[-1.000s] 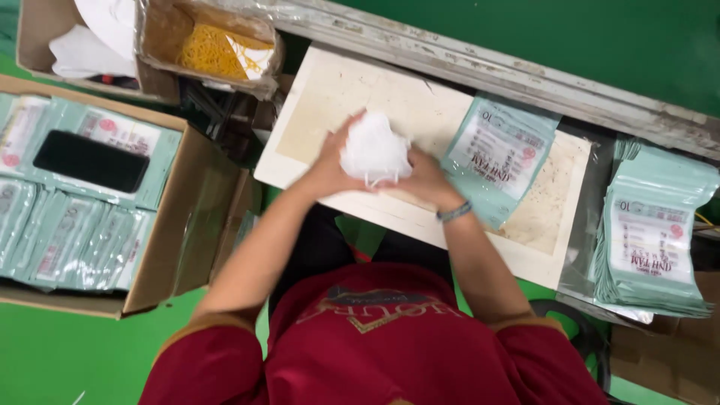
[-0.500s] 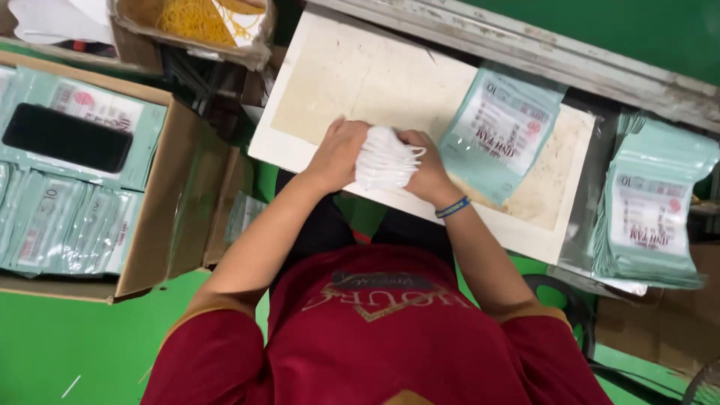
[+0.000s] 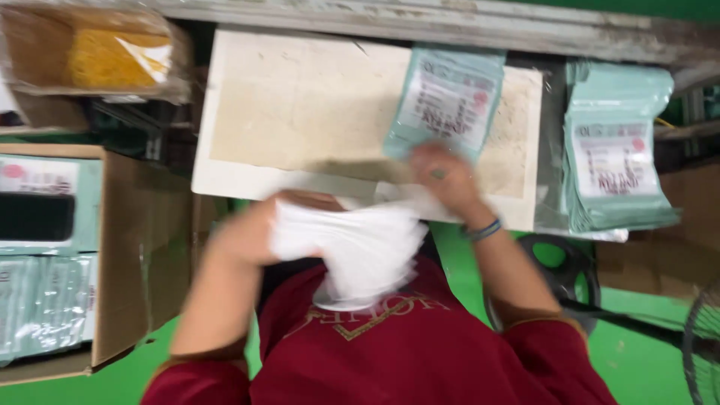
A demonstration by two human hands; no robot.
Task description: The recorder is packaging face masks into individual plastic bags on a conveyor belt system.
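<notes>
Over the near edge of the pale stone worktop [image 3: 300,112], your left hand [image 3: 247,236] grips the white stack of soft masks [image 3: 352,251]; keep those fingers clamped so the stack stays square. Your right hand [image 3: 446,176] touches the mint-green printed pouch [image 3: 448,97], though blur hides whether it grips; pinch one edge firmly.

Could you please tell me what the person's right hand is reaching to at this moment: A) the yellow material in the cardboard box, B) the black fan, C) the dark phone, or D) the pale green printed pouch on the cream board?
D: the right hand touches the lower edge of the pale green printed pouch lying on the cream board, while the left hand grips the white stack of soft masks.
</notes>
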